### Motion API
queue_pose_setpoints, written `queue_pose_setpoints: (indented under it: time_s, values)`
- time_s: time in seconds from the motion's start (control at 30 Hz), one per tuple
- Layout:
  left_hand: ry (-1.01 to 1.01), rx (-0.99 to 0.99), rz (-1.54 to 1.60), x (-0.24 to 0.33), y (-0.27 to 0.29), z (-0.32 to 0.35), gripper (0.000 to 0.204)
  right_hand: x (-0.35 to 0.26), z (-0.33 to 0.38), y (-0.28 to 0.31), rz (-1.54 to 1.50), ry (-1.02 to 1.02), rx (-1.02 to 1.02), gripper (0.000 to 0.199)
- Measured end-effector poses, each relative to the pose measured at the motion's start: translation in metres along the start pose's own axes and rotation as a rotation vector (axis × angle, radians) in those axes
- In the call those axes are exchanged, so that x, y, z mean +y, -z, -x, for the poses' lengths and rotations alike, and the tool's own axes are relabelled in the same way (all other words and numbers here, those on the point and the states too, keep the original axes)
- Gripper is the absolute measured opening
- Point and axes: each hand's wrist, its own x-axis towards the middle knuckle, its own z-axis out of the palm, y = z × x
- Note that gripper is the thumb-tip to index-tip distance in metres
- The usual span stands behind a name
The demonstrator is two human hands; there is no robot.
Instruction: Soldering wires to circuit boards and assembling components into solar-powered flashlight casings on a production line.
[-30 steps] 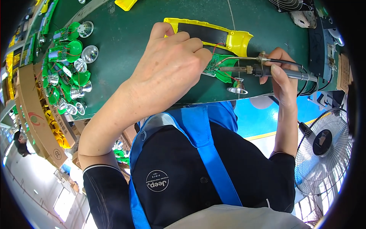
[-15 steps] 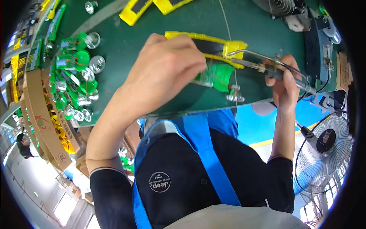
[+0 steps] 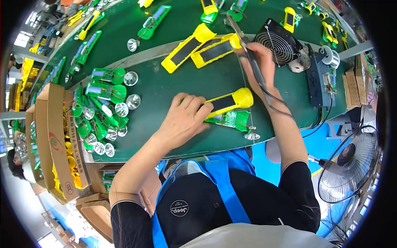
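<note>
My left hand (image 3: 186, 118) is closed around the left end of a yellow plastic flashlight casing (image 3: 242, 98) with a dark panel, low over the green bench. Just below the casing lies a green flashlight half (image 3: 237, 120) with a circuit board and thin red wires. A shiny lamp reflector (image 3: 252, 134) rests at its right end, by the bench's near edge. My right hand (image 3: 260, 66) grips a soldering iron (image 3: 255, 68) by its dark handle, up and to the right of the casing. Its tip points toward the far side; a cable trails along my forearm.
Two yellow casings (image 3: 184, 53) lie ahead. Many green halves with reflectors (image 3: 103, 120) crowd the left, beside a cardboard box (image 3: 51, 136) of yellow parts. A black fan (image 3: 275, 43) and a solder-spool device (image 3: 320, 76) stand right. A floor fan (image 3: 347, 165) is lower right.
My right hand has carried the soldering iron up and away from the casing. The yellow casing appears turned over, with my left hand now at its left end. The view has shifted, showing more bench.
</note>
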Motion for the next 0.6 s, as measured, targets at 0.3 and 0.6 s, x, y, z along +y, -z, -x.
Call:
queue_pose_setpoints:
  time_s: [0.3,0.6]
  values:
    - [0.429,0.508,0.361,-0.044,0.043,-0.009,0.047,0.029,0.062,0.026,0.054,-0.226,-0.046,0.035]
    - [0.600,0.469,-0.029,-0.167,-0.008,-0.140,0.052,0.014,0.018,0.027,0.122,0.045,-0.060,0.038]
